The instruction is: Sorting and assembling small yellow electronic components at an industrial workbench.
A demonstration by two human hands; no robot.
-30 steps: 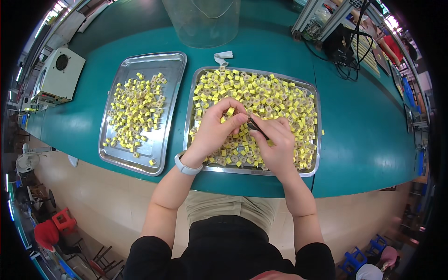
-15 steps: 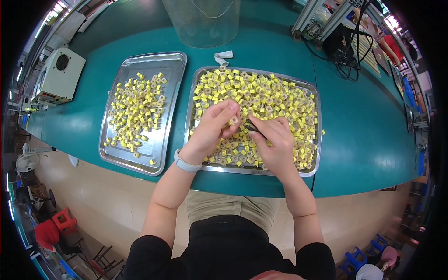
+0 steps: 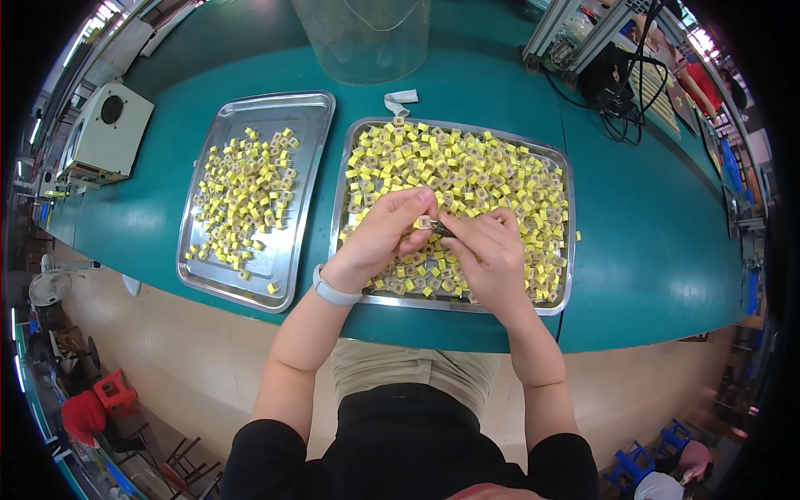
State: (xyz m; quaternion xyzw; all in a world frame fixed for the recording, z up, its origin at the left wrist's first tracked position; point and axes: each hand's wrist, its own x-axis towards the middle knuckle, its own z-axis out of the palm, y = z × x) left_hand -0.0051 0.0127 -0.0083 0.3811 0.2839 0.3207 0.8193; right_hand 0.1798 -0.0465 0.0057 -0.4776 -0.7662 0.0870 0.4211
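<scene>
Above the right-hand metal tray (image 3: 569,250), my left hand (image 3: 385,229) pinches a small pale component (image 3: 424,222), a transformer-like block, between thumb and fingers. My right hand (image 3: 492,254) is closed round a slim black tool (image 3: 444,230) that looks like tweezers, its tip touching or very near the component. Heaped yellow-wrapped components (image 3: 492,175) with tan cores and thin pins fill the tray under both hands. A second metal tray (image 3: 279,112), to the left, bears a smaller loose pile of the same yellow components (image 3: 250,187).
A clear plastic bucket (image 3: 362,50) stands behind the trays on the green table (image 3: 650,250). Nearby lies a crumpled white strip (image 3: 400,102). At far left sits a beige machine (image 3: 108,137); black cables and an adapter (image 3: 608,92) lie at far right by a metal frame.
My hands have come closer together, the black tool's tip now meeting or nearly meeting the component. The left fingers have turned slightly, and the component faces differently. Both trays look unchanged.
</scene>
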